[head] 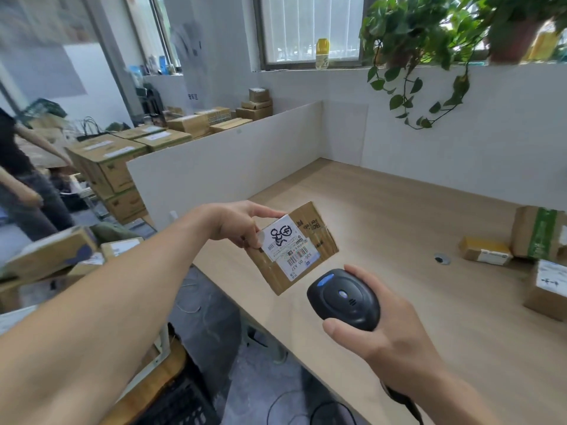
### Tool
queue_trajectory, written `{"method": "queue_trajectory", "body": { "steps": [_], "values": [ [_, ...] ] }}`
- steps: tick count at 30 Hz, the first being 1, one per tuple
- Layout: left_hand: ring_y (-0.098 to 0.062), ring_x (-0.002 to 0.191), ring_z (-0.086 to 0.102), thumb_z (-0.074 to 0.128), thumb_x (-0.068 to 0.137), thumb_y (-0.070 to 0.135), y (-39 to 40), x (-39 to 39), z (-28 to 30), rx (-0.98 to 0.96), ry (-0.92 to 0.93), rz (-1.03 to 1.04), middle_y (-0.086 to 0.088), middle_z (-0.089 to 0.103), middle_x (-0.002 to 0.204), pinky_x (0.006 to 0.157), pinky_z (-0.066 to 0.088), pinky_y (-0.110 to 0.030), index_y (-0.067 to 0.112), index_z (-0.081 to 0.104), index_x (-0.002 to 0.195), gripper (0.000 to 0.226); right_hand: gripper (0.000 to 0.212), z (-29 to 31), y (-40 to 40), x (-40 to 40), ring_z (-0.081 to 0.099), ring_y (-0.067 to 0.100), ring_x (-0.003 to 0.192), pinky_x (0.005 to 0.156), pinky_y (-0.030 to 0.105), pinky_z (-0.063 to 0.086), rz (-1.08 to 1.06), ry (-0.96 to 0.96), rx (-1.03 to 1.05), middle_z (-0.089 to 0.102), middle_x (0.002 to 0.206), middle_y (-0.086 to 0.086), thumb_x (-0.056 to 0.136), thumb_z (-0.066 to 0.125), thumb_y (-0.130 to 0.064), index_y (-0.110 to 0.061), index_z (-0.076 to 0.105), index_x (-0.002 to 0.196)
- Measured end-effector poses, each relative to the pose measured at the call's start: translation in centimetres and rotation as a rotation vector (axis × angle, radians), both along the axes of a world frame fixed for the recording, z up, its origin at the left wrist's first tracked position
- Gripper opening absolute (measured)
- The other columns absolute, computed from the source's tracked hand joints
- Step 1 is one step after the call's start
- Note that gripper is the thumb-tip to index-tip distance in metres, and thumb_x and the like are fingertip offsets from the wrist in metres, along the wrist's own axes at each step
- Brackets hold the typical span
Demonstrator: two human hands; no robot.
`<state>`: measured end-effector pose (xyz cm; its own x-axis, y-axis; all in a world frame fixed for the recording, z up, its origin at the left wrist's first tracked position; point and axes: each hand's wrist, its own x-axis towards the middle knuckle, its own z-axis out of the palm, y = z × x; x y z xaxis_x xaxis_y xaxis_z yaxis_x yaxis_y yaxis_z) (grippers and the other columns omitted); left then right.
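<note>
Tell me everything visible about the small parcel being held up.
The parcel is a small flat brown cardboard box with a white barcode label bearing a black cyclist drawing. The left hand pinches its left edge, holding it tilted above the desk edge, label up, just clear of the scanner gripped by the right hand.

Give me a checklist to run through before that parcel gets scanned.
1. Parcel held firmly: the left hand pinches its left edge, off the table. Ok.
2. Label turned up towards the camera. Ok.
3. Barcode free of fingers: the thumb sits at the label's edge only. Ok.
4. Scanner gripped by the right hand. Ok.
5. Scanner's front points at the label, just below the parcel. Ok, as far as it shows.
6. Beam on the barcode: no light line visible. Cannot tell.
</note>
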<state>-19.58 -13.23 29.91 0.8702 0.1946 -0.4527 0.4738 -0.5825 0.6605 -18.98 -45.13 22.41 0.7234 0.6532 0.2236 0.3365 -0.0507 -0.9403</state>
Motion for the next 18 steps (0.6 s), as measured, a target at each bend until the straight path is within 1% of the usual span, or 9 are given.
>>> {"method": "queue_trajectory", "body": {
  "steps": [2,4,6,8,9,11,13,16,18],
  "values": [
    [-0.032,0.112,0.068,0.059,0.088,-0.013,0.3,-1.6,-0.1,-0.014,-0.009,0.039,-0.008,0.075,0.111,0.098,0.055,-0.051,0.055,0.053,0.121,0.076,0.062,0.2,0.0,-0.4,0.071,-0.003,0.092,0.073,0.006,0.049,0.024,-0.010,0.011,0.071,0.101,-0.032,0.057,0.085,-0.030,-0.067,0.061,0.101],
    [-0.032,0.112,0.067,0.058,0.088,-0.012,1.1,-3.4,-0.5,-0.039,-0.036,0.099,-0.010,0.075,0.110,0.101,0.053,-0.052,0.054,0.051,0.124,0.076,0.062,0.2,0.2,-0.7,0.072,-0.001,0.093,0.072,0.007,0.050,0.035,0.010,0.031,0.072,0.102,-0.030,0.057,0.085,-0.031,-0.060,0.062,0.106],
    [-0.031,0.108,0.068,0.057,0.089,-0.012,2.2,-5.5,-1.1,-0.068,-0.069,0.162,-0.015,0.074,0.112,0.102,0.052,-0.053,0.051,0.049,0.132,0.077,0.068,-0.1,0.9,-1.1,0.072,0.001,0.094,0.071,0.013,0.054,0.057,0.037,0.049,0.072,0.104,-0.028,0.054,0.086,-0.039,-0.052,0.059,0.115],
    [-0.030,0.103,0.068,0.057,0.089,-0.012,3.5,-7.7,-1.9,-0.093,-0.105,0.239,-0.019,0.072,0.115,0.102,0.053,-0.052,0.045,0.045,0.143,0.079,0.076,-0.3,2.0,-1.6,0.073,0.006,0.094,0.067,0.020,0.055,0.081,0.059,0.053,0.072,0.107,-0.025,0.049,0.083,-0.049,-0.049,0.058,0.121],
    [-0.032,0.103,0.068,0.056,0.089,-0.013,4.2,-8.8,-2.3,-0.108,-0.123,0.285,-0.022,0.071,0.116,0.101,0.053,-0.052,0.042,0.043,0.146,0.080,0.079,-0.4,2.7,-1.8,0.073,0.007,0.093,0.067,0.021,0.055,0.094,0.071,0.058,0.072,0.109,-0.024,0.048,0.082,-0.050,-0.047,0.059,0.124],
    [-0.039,0.108,0.066,0.057,0.087,-0.015,5.8,-11.1,-3.0,-0.130,-0.160,0.366,-0.027,0.067,0.120,0.101,0.052,-0.053,0.042,0.045,0.145,0.082,0.083,-0.5,4.5,-2.4,0.073,0.008,0.091,0.067,0.021,0.053,0.128,0.085,0.071,0.073,0.110,-0.023,0.048,0.083,-0.049,-0.044,0.058,0.127],
    [-0.041,0.113,0.065,0.057,0.086,-0.017,7.4,-13.0,-3.5,-0.142,-0.187,0.427,-0.026,0.068,0.120,0.101,0.053,-0.054,0.045,0.047,0.139,0.083,0.087,-0.6,6.1,-3.0,0.073,0.008,0.089,0.068,0.023,0.053,0.158,0.099,0.080,0.073,0.111,-0.021,0.047,0.084,-0.050,-0.042,0.058,0.129],
    [-0.038,0.113,0.066,0.058,0.086,-0.017,10.5,-16.6,-3.9,-0.110,-0.215,0.507,-0.019,0.072,0.115,0.097,0.056,-0.048,0.044,0.045,0.144,0.086,0.090,-1.1,9.5,-4.2,0.073,0.009,0.089,0.071,0.028,0.055,0.218,0.103,0.075,0.073,0.113,-0.019,0.049,0.087,-0.047,-0.038,0.058,0.134],
    [-0.034,0.112,0.068,0.059,0.085,-0.018,12.9,-19.3,-4.1,-0.106,-0.225,0.546,-0.016,0.074,0.113,0.094,0.058,-0.045,0.042,0.043,0.147,0.088,0.086,-1.4,12.2,-5.2,0.073,0.006,0.093,0.073,0.024,0.057,0.254,0.110,0.073,0.073,0.112,-0.022,0.054,0.089,-0.035,-0.034,0.059,0.134]
  ]
}}
